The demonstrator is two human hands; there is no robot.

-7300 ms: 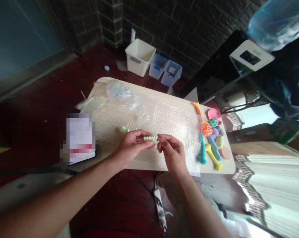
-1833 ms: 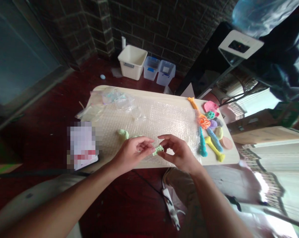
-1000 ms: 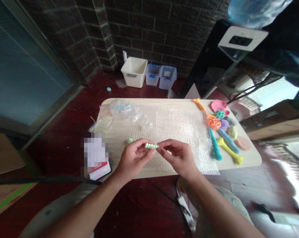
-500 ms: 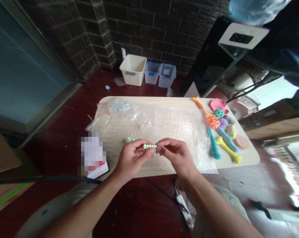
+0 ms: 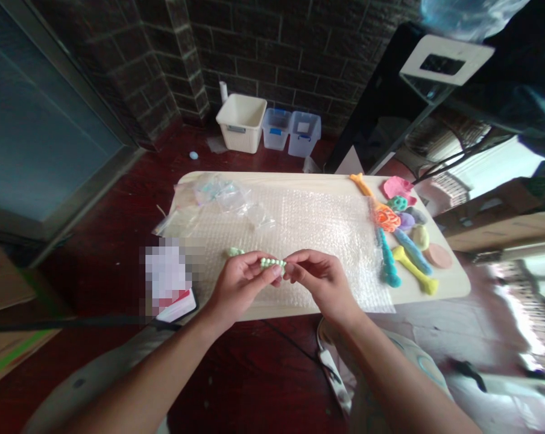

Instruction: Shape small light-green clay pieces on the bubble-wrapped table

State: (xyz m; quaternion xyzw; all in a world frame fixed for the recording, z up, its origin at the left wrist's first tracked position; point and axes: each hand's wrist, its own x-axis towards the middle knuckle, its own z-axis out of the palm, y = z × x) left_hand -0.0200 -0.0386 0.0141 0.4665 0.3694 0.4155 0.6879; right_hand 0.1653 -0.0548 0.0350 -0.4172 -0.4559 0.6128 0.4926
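Between my hands is a small pale green piece of modelling clay (image 5: pixel 271 263) with rows of little beads. My left hand (image 5: pixel 242 283) pinches it between thumb and fingers. My right hand (image 5: pixel 316 278) has its thumb and fingertips closed at the piece's right end; what lies between those tips is too small to make out. A lump of the same green clay (image 5: pixel 234 251) rests behind my left hand, partly hidden by it. Both hands hover over bubble wrap (image 5: pixel 318 223) spread on a pale table (image 5: pixel 295 178).
Clear plastic bags (image 5: pixel 227 196) lie at the table's back left. On the right are coloured clay shapes, among them a yellow bone-like piece (image 5: pixel 415 270), a teal strip (image 5: pixel 388 259) and an orange mass (image 5: pixel 385 218). A blurred-out box (image 5: pixel 167 271) sits front left. Bins (image 5: pixel 242 123) stand behind.
The beaded clay was tilted and lower about two seconds ago, with my right fingers more spread; now it lies level, and those fingertips are closed at its end. The camera view has shifted too.
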